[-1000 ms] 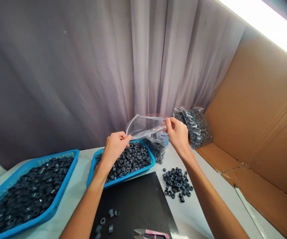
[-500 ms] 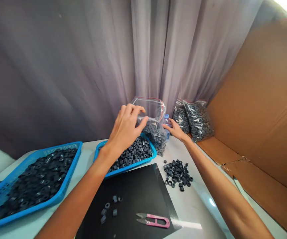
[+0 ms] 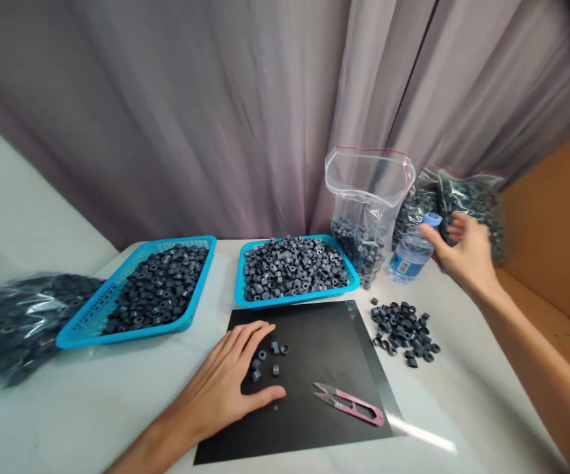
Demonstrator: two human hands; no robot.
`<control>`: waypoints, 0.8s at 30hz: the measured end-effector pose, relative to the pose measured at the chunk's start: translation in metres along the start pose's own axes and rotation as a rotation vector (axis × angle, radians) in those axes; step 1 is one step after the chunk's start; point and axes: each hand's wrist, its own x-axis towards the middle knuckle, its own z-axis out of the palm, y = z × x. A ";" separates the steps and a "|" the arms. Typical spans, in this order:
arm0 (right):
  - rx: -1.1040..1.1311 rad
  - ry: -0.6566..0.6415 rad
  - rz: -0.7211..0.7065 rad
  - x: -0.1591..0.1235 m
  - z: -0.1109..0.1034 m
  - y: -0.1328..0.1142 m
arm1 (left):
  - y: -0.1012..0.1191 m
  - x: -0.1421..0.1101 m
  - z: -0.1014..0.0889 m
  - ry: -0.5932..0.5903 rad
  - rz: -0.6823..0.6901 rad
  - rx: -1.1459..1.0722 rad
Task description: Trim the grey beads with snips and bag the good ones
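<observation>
My left hand (image 3: 228,368) lies open over the left part of a black mat (image 3: 309,428), fingers spread and palm down. Several small dark grey plastic rings (image 3: 275,368) lie on the mat just beside its fingers and thumb. Pink thread snips (image 3: 351,403) rest on the mat to the right. My right hand (image 3: 465,253) is raised beside a water bottle (image 3: 409,258) with a blue cap, its thumb and fingers apart. The thumb overlaps the bottle's shoulder in view; whether it touches cannot be made out. Left of the bottle stands an unsealed zip bag (image 3: 368,210) partly filled with rings.
Two blue baskets (image 3: 201,296) (image 3: 297,303) hold many dark rings. A loose pile of rings (image 3: 406,332) sits right of the mat. Filled clear bags stand by the cardboard (image 3: 551,243) at right; another filled bag (image 3: 23,322) lies at far left. A grey curtain (image 3: 216,118) hangs behind.
My left hand has come down from beside the zip bag's mouth to the mat. My right hand stays near the bottle. The view has swung left, bringing the far-left bag into sight.
</observation>
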 end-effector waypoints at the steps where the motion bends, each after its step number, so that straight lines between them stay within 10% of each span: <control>1: 0.001 0.087 0.000 -0.002 -0.006 -0.017 | -0.001 0.002 0.005 -0.001 -0.002 0.015; 9: 0.130 -0.069 -0.363 -0.048 -0.016 -0.123 | 0.009 0.020 0.036 0.006 0.123 0.344; 20: 0.031 -0.426 -0.316 -0.060 0.013 -0.112 | -0.023 0.008 0.067 0.044 0.257 0.513; 24: -0.024 -0.587 -0.349 -0.056 0.014 -0.111 | -0.018 0.018 0.045 0.153 0.247 0.301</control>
